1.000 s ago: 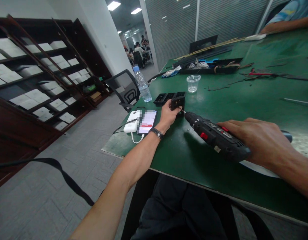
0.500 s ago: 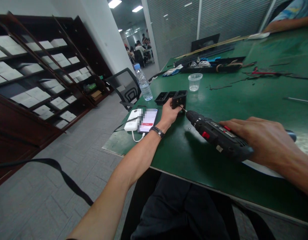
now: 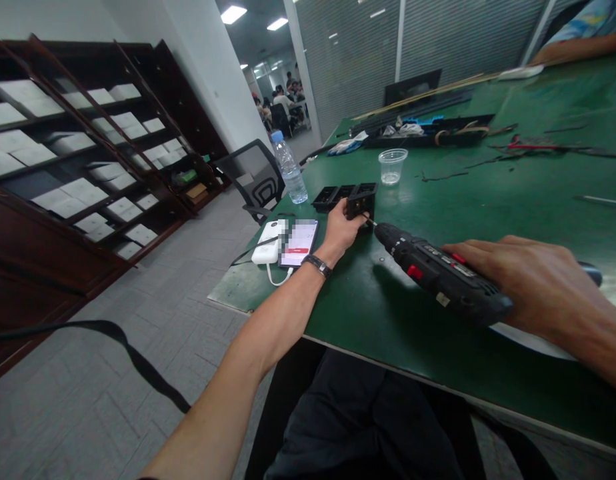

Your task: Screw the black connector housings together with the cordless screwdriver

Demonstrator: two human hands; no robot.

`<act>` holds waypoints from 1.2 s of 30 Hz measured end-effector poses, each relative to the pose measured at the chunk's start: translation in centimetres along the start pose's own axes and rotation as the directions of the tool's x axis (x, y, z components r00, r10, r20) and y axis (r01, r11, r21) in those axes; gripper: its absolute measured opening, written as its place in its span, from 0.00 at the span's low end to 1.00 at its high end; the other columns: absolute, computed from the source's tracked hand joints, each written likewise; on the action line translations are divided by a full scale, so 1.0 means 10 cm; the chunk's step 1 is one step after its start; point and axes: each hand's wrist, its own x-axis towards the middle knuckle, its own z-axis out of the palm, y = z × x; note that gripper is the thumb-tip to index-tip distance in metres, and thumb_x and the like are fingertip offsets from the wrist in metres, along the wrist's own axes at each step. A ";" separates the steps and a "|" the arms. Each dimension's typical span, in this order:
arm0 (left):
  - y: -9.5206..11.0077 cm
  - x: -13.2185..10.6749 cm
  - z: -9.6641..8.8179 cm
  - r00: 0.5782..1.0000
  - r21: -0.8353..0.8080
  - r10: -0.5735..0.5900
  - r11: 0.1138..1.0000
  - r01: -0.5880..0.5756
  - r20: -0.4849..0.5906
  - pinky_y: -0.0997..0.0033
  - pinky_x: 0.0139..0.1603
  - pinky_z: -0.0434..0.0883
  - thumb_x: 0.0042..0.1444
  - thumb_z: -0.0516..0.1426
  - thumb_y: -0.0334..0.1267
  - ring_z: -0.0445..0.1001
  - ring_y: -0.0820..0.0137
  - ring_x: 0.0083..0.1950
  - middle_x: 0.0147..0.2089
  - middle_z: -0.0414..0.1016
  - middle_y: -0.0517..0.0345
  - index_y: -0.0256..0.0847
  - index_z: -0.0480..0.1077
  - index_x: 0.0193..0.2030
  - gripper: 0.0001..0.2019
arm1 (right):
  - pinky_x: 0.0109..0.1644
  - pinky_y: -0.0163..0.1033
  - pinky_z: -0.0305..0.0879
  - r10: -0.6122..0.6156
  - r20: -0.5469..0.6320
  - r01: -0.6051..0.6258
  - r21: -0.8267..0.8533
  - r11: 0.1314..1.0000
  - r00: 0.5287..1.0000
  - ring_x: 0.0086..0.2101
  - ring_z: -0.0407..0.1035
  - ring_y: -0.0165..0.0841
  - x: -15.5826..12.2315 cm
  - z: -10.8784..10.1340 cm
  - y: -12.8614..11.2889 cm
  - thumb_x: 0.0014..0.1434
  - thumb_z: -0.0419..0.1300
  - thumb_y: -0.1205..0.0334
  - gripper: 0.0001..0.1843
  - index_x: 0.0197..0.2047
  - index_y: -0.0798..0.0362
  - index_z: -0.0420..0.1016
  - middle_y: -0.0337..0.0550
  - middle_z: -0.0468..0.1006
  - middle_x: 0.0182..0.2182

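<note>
At the green table (image 3: 488, 220), a black part (image 3: 365, 198) is clasped by the left hand (image 3: 342, 229), a drill (image 3: 433, 272) by the right hand (image 3: 541, 280); the adjacent left thumb (image 3: 358, 221) could be grazed by a slipping bit (image 3: 371, 221).

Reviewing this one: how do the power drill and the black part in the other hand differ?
The power drill has red details; the black part shows none. The power drill is in the right hand, while the black part is in the left hand. The power drill looks larger in view than the black part. Shared: both are mainly black and held by the same person.
</note>
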 end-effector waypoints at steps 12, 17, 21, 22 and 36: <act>-0.01 -0.02 0.01 0.999 -0.039 0.002 0.999 -0.003 -0.036 0.60 0.60 0.73 0.50 0.67 0.27 0.78 0.64 0.51 0.47 0.81 0.55 0.40 0.73 0.45 0.16 | 0.33 0.44 0.58 0.006 -0.003 -0.006 0.028 1.000 1.000 0.33 0.71 0.43 -0.01 -0.01 0.01 0.52 0.59 0.60 0.17 0.47 0.45 0.77 0.45 0.83 0.37; 0.01 -0.02 0.01 0.999 -0.010 -0.007 1.000 0.007 -0.043 0.60 0.61 0.72 0.51 0.67 0.27 0.78 0.64 0.52 0.48 0.81 0.54 0.40 0.73 0.46 0.16 | 0.33 0.44 0.58 -0.018 -0.039 0.018 0.019 1.000 0.999 0.33 0.71 0.43 -0.02 0.00 0.00 0.53 0.58 0.59 0.15 0.45 0.46 0.76 0.46 0.83 0.37; 0.00 -0.02 0.00 0.999 -0.003 -0.015 1.000 0.015 -0.041 0.60 0.61 0.72 0.51 0.67 0.28 0.77 0.63 0.53 0.48 0.81 0.54 0.40 0.73 0.47 0.16 | 0.32 0.44 0.57 -0.013 -0.020 0.013 0.025 1.000 1.000 0.32 0.71 0.43 -0.01 0.02 0.02 0.53 0.56 0.59 0.14 0.43 0.45 0.76 0.45 0.82 0.35; 0.00 -0.02 0.00 0.999 -0.003 -0.014 1.000 0.014 -0.039 0.60 0.61 0.72 0.51 0.67 0.28 0.77 0.63 0.53 0.48 0.81 0.54 0.40 0.73 0.47 0.16 | 0.32 0.44 0.58 -0.009 -0.020 0.010 0.025 1.000 1.000 0.32 0.71 0.43 -0.01 0.02 0.02 0.53 0.56 0.58 0.14 0.43 0.45 0.76 0.45 0.82 0.35; -0.01 -0.03 0.00 1.000 -0.024 0.012 1.000 -0.013 -0.027 0.65 0.58 0.72 0.50 0.67 0.28 0.77 0.66 0.50 0.46 0.80 0.56 0.39 0.73 0.47 0.17 | 0.35 0.49 0.64 0.073 0.063 -0.079 0.091 0.993 0.995 0.36 0.74 0.48 0.03 -0.06 0.00 0.49 0.54 0.50 0.24 0.47 0.44 0.81 0.46 0.85 0.41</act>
